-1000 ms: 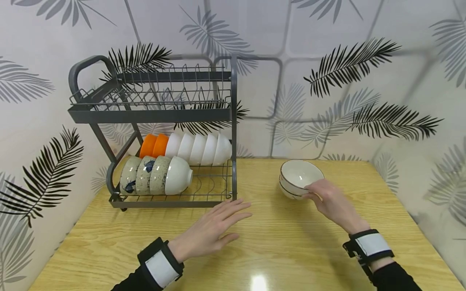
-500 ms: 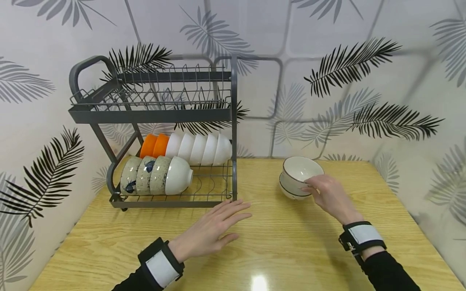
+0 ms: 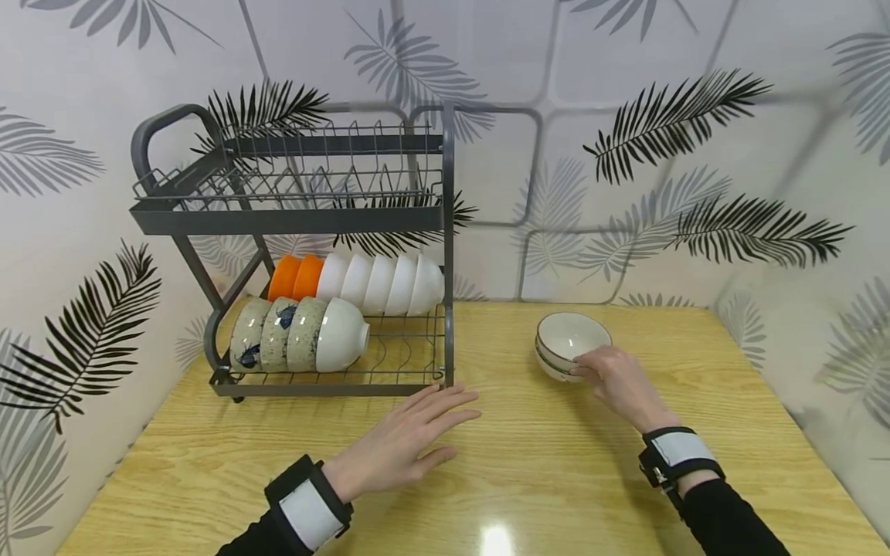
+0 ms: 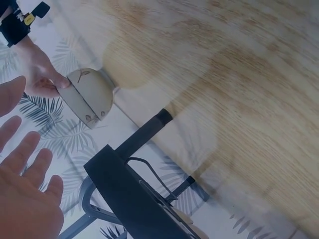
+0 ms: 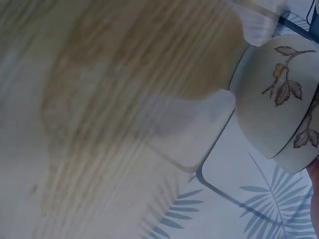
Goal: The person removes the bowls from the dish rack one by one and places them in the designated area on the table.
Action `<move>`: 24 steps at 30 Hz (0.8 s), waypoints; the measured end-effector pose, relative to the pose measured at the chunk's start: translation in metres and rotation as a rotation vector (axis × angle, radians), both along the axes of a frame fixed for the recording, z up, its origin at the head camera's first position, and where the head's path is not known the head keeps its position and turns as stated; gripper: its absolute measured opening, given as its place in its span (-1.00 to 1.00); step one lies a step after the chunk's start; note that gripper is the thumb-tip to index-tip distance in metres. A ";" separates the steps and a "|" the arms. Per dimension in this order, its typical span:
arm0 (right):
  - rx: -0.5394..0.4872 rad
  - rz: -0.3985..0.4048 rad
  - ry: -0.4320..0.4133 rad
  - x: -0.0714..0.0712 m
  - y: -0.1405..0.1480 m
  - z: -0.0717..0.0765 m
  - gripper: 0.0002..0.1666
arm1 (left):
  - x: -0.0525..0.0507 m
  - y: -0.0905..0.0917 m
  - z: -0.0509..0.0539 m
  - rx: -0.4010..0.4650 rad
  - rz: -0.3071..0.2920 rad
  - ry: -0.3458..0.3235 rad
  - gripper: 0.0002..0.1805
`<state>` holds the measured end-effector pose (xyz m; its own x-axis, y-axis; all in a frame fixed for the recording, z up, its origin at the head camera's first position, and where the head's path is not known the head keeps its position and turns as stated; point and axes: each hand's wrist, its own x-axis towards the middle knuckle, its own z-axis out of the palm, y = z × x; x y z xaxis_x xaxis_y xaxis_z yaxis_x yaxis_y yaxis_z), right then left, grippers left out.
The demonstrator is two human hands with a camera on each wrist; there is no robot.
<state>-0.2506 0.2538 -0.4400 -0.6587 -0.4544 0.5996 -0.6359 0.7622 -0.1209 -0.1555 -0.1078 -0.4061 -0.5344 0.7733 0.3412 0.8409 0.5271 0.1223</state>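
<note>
Two white bowls with dark rims stand nested on the table's right side. My right hand (image 3: 621, 384) pinches the near right rim of the upper bowl (image 3: 573, 337), which sits inside the lower bowl (image 3: 551, 371). Brown leaf sprigs on the lower bowl (image 5: 274, 94) show in the right wrist view, where only a sliver of the hand is visible at the edge. My left hand (image 3: 403, 440) holds nothing; its fingers are extended in front of the dish rack (image 3: 334, 391), near its right front corner. In the left wrist view its fingers (image 4: 20, 152) are spread.
On the rack's lower tier, speckled bowls (image 3: 274, 337) and a white bowl (image 3: 341, 337) stand on edge in front. Behind them are orange bowls (image 3: 295, 278) and several white bowls (image 3: 381, 284). Wires divide the upper tier (image 3: 292, 221). A patterned wall (image 3: 626, 270) borders the wooden table (image 3: 528, 479).
The upper bowl was lifted and tilted half a second ago; now it sits lower, nested in the other bowl. My right hand moved down and slightly left with it. My left hand stayed put.
</note>
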 end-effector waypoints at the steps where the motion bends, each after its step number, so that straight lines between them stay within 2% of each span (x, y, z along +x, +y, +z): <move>1: -0.001 0.002 0.000 0.000 0.000 -0.001 -0.87 | 0.000 0.000 0.000 0.002 -0.002 0.005 -0.36; 7: -0.001 0.018 -0.008 0.000 0.001 -0.002 -0.88 | -0.001 -0.001 -0.003 0.008 -0.010 0.011 -0.36; 13: 0.012 0.018 -0.066 0.003 0.000 0.001 -0.87 | 0.000 -0.001 -0.002 0.011 -0.001 -0.002 -0.36; 19: 0.018 0.001 -0.080 0.009 0.001 0.002 -0.69 | 0.000 -0.002 -0.002 0.035 0.032 -0.016 -0.34; 24: -0.001 -0.011 -0.084 0.016 0.001 0.002 -0.52 | 0.001 -0.004 -0.001 0.072 0.081 0.001 -0.33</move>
